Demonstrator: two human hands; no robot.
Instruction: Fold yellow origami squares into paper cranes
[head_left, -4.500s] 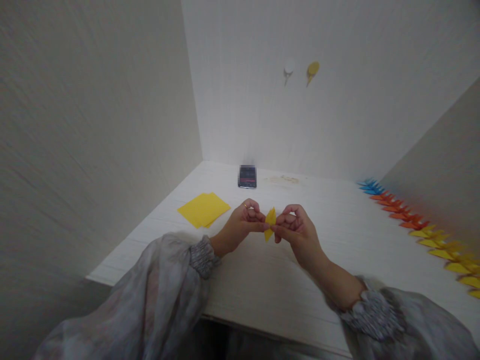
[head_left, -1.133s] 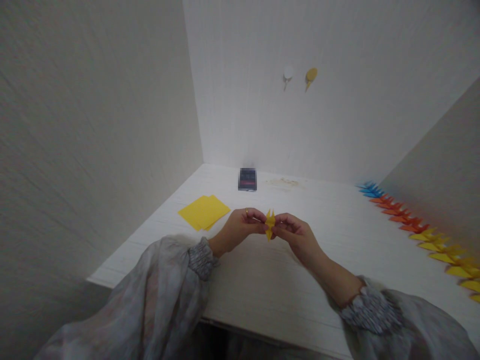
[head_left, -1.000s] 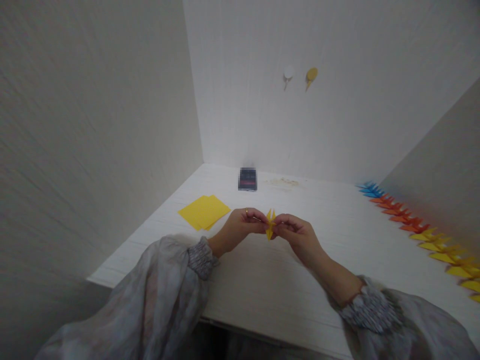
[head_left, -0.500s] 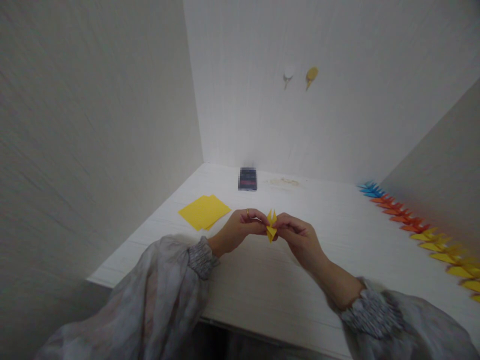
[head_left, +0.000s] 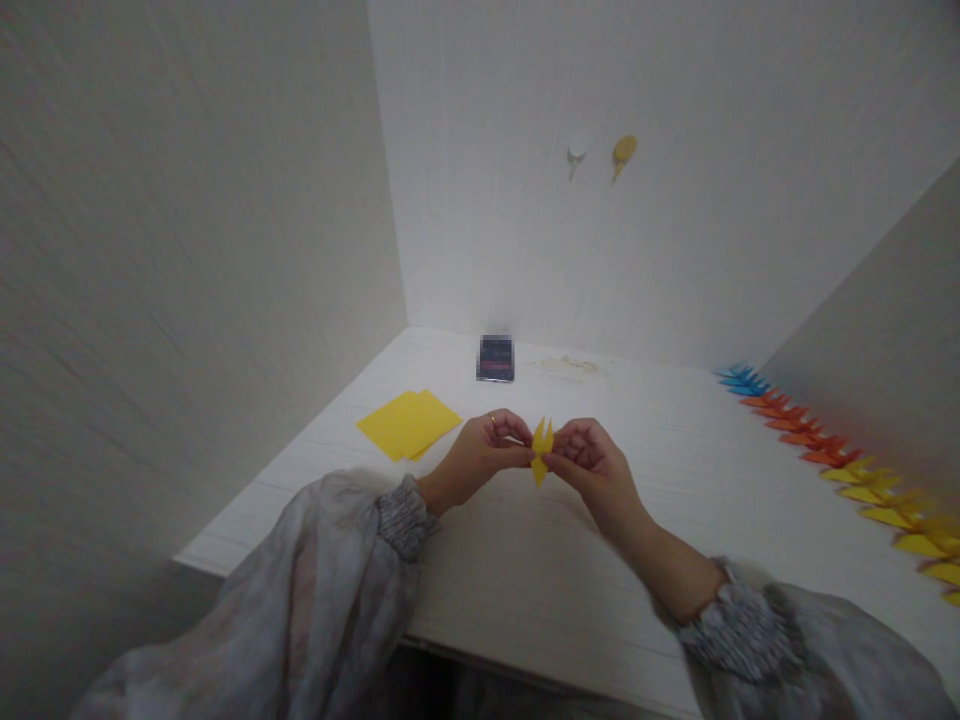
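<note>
A small, pointed, folded yellow paper figure (head_left: pixel 540 455) is held between the left hand (head_left: pixel 484 450) and right hand (head_left: pixel 596 462), over a white tabletop (head_left: pixel 517 580). Both pinch its sides, neither nearer; its long axis runs away from the camera, twin tips farthest.

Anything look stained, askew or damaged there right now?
Yes: a brownish mark on the white table, right of the phone, breaks the pale surface; stain or wear, I can't tell. The yellow sheets at left are misaligned. The folded yellow paper between left hand and right hand shows no obvious damage.
</note>
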